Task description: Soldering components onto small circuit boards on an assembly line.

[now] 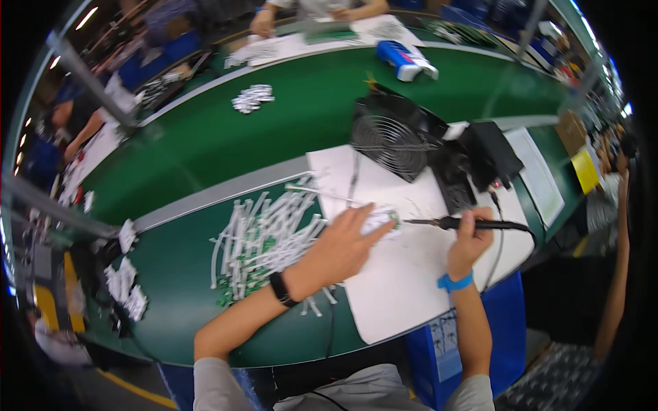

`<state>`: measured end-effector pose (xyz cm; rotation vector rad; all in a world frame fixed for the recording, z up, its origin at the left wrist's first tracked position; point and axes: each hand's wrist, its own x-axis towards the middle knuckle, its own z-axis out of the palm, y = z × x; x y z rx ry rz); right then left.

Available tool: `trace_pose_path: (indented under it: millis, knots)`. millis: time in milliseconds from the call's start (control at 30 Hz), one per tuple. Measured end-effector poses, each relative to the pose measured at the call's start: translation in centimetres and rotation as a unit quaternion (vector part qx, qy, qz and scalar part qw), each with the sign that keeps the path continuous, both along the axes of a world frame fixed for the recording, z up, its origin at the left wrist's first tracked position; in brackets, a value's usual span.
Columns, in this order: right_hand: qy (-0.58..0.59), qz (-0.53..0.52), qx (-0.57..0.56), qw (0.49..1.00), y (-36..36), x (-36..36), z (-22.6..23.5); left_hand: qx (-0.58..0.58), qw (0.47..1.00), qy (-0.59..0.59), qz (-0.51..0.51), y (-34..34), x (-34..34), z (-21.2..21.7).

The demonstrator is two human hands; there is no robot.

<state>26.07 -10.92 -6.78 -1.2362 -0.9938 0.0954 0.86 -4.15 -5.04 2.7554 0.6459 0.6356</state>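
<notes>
My right hand (469, 241), with a blue band at the wrist, is closed around the handle of a soldering iron (449, 223). The iron's tip points left, close to a small white part with a bit of green board (393, 216). My left hand (343, 245), a black band on its wrist, pins that part to a white sheet (384, 301) with thumb and fingers; much of the part is hidden beneath them. Left of this hand lies a loose pile of white wire leads with small green boards (264, 240).
Behind the sheet stand a black fan (391, 140) and a black box (490, 154). White parts (125, 288) lie at the far left. Across the green belt (308, 89), with its white cluster (252, 98) and blue-white pack (404, 60), another person's hands (262, 22) work.
</notes>
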Motion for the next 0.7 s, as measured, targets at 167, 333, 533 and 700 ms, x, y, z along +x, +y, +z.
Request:
trace_pose_path:
  millis: [167,333,533,700]
  knots:
    - [0.089,0.033,-0.017,0.995,-0.5,1.7,-1.5,0.008,0.999,-0.049,0.017,0.0,0.3,-1.6]
    - [0.086,-0.052,-0.016,0.995,-0.1,2.3,-1.8,0.014,0.997,-0.059,0.045,-0.2,0.4,-2.2]
    - [0.072,-0.052,-0.043,0.995,0.1,3.0,-1.9,0.007,0.995,-0.073,0.065,-0.3,0.7,-2.8]
    - [0.072,-0.071,-0.040,0.994,0.5,3.1,-1.8,0.013,0.994,-0.073,0.075,-0.5,1.0,-3.4]
